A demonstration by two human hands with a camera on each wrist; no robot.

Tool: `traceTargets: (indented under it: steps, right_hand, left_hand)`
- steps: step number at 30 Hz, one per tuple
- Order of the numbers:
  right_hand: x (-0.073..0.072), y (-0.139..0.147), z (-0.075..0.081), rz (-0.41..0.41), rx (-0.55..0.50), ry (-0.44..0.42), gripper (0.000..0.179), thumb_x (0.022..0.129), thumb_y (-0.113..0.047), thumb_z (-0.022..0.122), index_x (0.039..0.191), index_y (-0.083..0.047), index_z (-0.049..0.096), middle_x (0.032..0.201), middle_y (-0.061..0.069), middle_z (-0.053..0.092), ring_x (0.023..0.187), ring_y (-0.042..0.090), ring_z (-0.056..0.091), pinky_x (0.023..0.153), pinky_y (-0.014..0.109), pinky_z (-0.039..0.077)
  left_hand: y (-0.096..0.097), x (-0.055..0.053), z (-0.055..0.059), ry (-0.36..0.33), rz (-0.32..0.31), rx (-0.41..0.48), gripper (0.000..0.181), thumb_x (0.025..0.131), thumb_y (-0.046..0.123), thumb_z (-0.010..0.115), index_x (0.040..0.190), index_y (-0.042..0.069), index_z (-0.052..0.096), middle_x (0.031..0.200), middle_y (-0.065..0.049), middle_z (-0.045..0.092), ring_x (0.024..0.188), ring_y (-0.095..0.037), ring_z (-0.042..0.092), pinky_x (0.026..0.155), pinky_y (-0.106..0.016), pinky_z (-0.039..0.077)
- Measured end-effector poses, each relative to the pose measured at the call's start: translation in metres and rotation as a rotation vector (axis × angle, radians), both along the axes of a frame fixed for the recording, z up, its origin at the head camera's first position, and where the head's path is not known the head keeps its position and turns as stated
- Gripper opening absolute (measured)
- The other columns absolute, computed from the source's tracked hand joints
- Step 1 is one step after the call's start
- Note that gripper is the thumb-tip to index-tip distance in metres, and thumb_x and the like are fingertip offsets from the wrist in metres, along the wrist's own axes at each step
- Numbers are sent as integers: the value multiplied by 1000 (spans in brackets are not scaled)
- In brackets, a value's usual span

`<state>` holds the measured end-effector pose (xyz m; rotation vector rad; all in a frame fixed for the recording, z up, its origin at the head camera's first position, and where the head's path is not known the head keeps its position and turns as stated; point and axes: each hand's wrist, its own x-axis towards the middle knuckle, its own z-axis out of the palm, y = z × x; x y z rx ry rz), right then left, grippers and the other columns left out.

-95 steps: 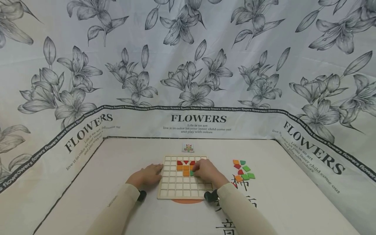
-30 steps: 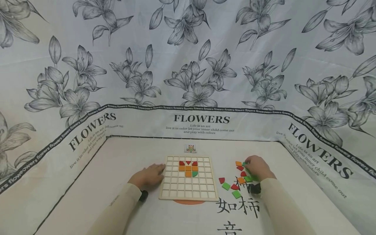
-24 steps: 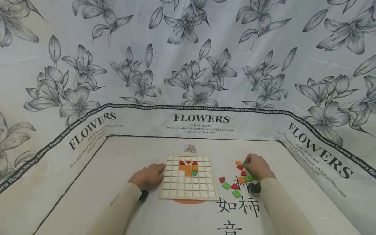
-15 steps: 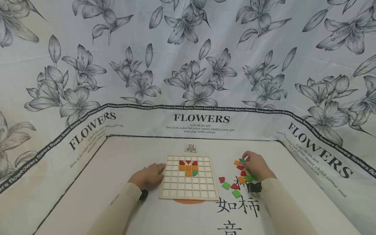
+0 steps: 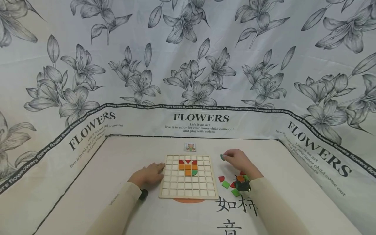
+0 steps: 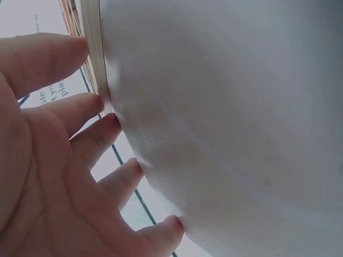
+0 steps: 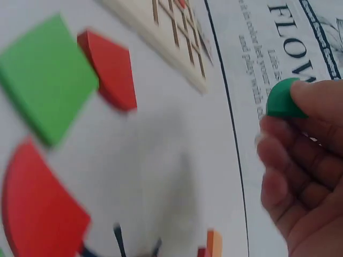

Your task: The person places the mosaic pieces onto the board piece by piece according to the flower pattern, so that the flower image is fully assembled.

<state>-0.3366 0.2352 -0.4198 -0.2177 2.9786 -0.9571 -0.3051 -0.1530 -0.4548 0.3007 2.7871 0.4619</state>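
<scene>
A wooden grid board (image 5: pixel 176 186) lies on the table, with red, orange and green tiles set in its upper cells. One of these is a green quarter-circle tile (image 5: pixel 194 172). My left hand (image 5: pixel 148 175) rests at the board's left side. In the left wrist view its thumb and some fingertips touch the board's side wall (image 6: pixel 95 53), fingers spread. My right hand (image 5: pixel 240 160) is in the air to the right of the board's upper corner. Between thumb and fingers it pinches another green quarter-circle tile (image 7: pixel 282 100).
Loose tiles lie right of the board: a red quarter-circle (image 5: pixel 221 179), a green square (image 5: pixel 225 185), an orange piece (image 5: pixel 241 178) and others, some hidden by my right wrist. Behind the board is a small pattern card (image 5: pixel 190 147). A floral cloth (image 5: pixel 202 94) rises around the table.
My right hand was at the board, then went to the loose tiles on the right. It took up a green quarter-circle tile and has brought it left toward the board. My left hand stayed put.
</scene>
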Motion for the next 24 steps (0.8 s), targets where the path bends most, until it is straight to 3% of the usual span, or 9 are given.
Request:
traceTargets:
  steps: [4, 12, 16, 24]
  right_hand:
    - [3, -17, 1, 41, -108, -10, 22, 94, -29, 63, 106, -12, 71, 99, 5, 71, 89, 23, 64, 75, 34, 54]
    - [5, -49, -3, 103, -250, -81, 37, 94, -17, 62, 130, -15, 61, 101, 8, 65, 85, 18, 68, 77, 39, 56]
    - [4, -64, -5, 146, -242, -87, 28, 92, -16, 63, 120, -12, 67, 101, 6, 64, 84, 18, 66, 80, 40, 58]
    - [6, -94, -3, 281, -127, 3, 8, 88, -14, 69, 95, -16, 70, 93, -5, 70, 86, 12, 63, 81, 36, 54]
  left_hand:
    - [0, 1, 1, 8, -1, -1, 57, 98, 32, 44, 152, 14, 34, 158, -6, 32, 149, -32, 22, 118, -63, 18]
    - [-1, 0, -1, 5, 5, -1, 58, 98, 33, 44, 152, 15, 33, 159, -5, 32, 149, -32, 22, 119, -62, 18]
    - [-1, 0, -2, 7, 9, 4, 58, 98, 32, 43, 152, 16, 34, 158, -4, 32, 149, -31, 21, 119, -61, 18]
    - [-1, -1, -3, 7, 21, 2, 58, 97, 33, 44, 152, 16, 34, 158, -4, 32, 149, -31, 21, 119, -60, 18]
